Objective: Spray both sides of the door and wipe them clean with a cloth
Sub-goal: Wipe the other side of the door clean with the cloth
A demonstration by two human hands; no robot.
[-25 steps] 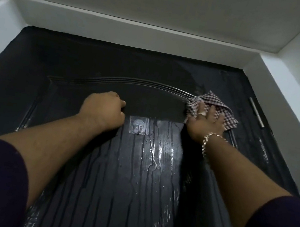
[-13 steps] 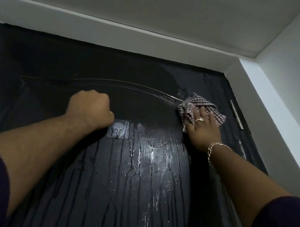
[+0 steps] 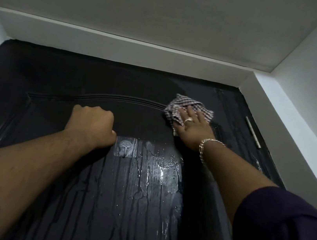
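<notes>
A black panelled door [image 3: 61,76] fills the view, wet with streaks and drips running down its middle. My right hand [image 3: 191,125] presses a checked cloth [image 3: 184,105] flat against the door's upper right, at the end of the arched moulding. Fingers lie spread over the cloth; a ring and a bracelet show. My left hand [image 3: 93,124] is a closed fist resting against the door near the centre, with nothing visible in it. No spray bottle is in view.
A clear adhesive hook [image 3: 125,148] is stuck on the door just right of my left fist. A metal hinge [image 3: 253,132] sits at the door's right edge. White wall [image 3: 300,100] and ceiling frame the door closely above and to the right.
My right hand has slid the cloth up the door to the arch's right end. The view has tilted upward. My left fist has stayed beside the hook.
</notes>
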